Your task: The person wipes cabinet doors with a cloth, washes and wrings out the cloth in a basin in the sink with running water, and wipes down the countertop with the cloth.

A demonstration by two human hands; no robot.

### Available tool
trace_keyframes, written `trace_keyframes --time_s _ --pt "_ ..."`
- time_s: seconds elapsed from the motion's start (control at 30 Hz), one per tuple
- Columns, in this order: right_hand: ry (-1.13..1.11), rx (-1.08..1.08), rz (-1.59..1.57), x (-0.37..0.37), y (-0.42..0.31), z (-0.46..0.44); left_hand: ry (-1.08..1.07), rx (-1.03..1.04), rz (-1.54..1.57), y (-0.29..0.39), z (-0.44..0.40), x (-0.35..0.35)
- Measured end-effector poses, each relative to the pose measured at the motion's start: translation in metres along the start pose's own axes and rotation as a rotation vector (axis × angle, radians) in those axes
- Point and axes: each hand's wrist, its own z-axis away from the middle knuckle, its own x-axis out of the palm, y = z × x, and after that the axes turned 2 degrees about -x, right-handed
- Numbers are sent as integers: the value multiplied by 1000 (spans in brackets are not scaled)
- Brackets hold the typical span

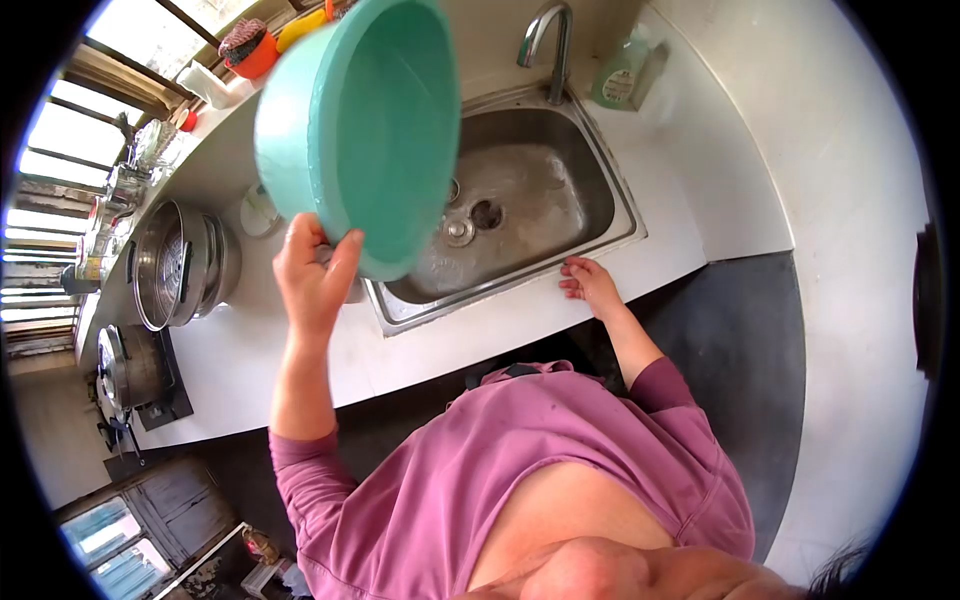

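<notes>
My left hand (318,272) grips the rim of a green plastic basin (385,140), fingers behind the wall and thumb on the near edge. The basin is raised and tilted on its side, its hollow facing right, and it covers the left part of the sink. Behind it the steel sink (560,160) shows a wet bottom with a dark drain hole (486,214) and a round metal strainer (459,232) beside it. At the sink's front right edge is my right hand (592,284), its fingers loosely curled apart and nothing visible in them.
A curved chrome faucet (549,45) rises behind the sink. Right of it stands a green soap bottle (618,75). Stacked steel pots (180,262) and a lidded cooker (125,368) sit along the left counter. Several jars and an orange bowl (255,58) line the window ledge.
</notes>
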Motion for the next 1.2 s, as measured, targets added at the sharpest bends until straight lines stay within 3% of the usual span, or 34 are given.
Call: trace_keyframes --time_s 0.13,0.23,0.27,0.37,0.63,0.8,0.87,0.9,0.97,1.03,1.13,1.2 --pt "-103 -191 375 -2 -41 28 124 -373 601 -47 6 56" --pt "-359 -407 505 -6 -109 92 208 -535 914 -88 13 103" --pt "-555 -429 379 -12 -137 122 234 -570 946 -97 16 117" --pt "-1331 -805 180 0 -204 192 245 -590 1104 -106 20 151" --pt "-1505 -852 751 -5 -258 270 247 -680 1222 -122 54 213" --pt "-1631 -909 759 -32 -284 318 204 -800 1190 -144 70 210" --pt "-1597 -1002 825 -26 -298 335 -1 -960 901 -148 72 196" --pt "-1575 -1042 855 -23 -303 342 -7 -975 900 -155 77 187" --pt "-1546 -1068 889 -19 -308 348 -346 -1073 447 -174 83 169" --pt "-1470 -1082 1070 -14 -313 348 -274 -817 272 -142 86 127" --pt "-1538 -1048 1134 -22 -317 357 -543 -600 436 -69 81 28" --pt "-1557 -1046 1084 -16 -314 361 -608 -277 560 -35 85 -31"
